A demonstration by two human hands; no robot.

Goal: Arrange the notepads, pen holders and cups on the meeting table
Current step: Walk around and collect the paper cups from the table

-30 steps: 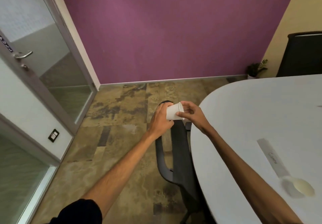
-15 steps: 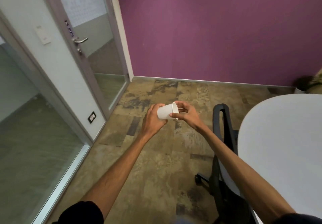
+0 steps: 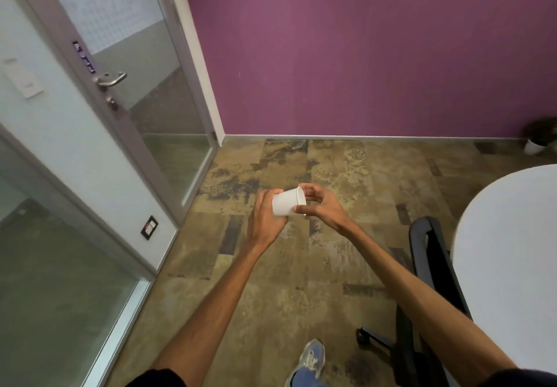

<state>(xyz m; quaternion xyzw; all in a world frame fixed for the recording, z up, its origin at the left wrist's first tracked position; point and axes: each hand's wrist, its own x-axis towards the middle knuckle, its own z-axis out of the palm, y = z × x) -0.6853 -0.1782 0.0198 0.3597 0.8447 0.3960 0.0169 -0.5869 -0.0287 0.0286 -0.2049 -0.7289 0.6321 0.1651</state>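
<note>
**Purple-wall corner, cup off the bench in both hands**

Purple wall (image 3: 361, 55) and patchy brown floor (image 3: 271, 266) now fill most of the view. A second ago the bench (image 3: 512, 236) took up the whole right side under the right arm. Now we see only its rounded end, well apart to the right of the right hand (image 3: 321, 209). The view has swung left toward the glass door (image 3: 135, 100), which sits up and left of the left hand (image 3: 265, 221). The black chair (image 3: 422, 254) is below and right of the right hand, between the hands and the bench.

The white paper cup (image 3: 286, 204) has kept its place between the two hands across all three views, on its side, mouth toward the right hand. It sits out over the floor, not over the bench.

For the task, we judge this cup not yet placed. The turn away from the bench suggests walking round to another seat, but that's a guess. No notepads or pen holders are in view.

Pose:
- Both arms reach forward, hands meeting at mid-view.
- The left hand wraps the cup's base end, fingers curled round it.
- The right hand pinches the rim, thumb below, fingers arched above.
- We can't tell whether it's one cup or a nested stack.

A blue shoe (image 3: 312, 356) shows below the hands, stepping forward.
</note>
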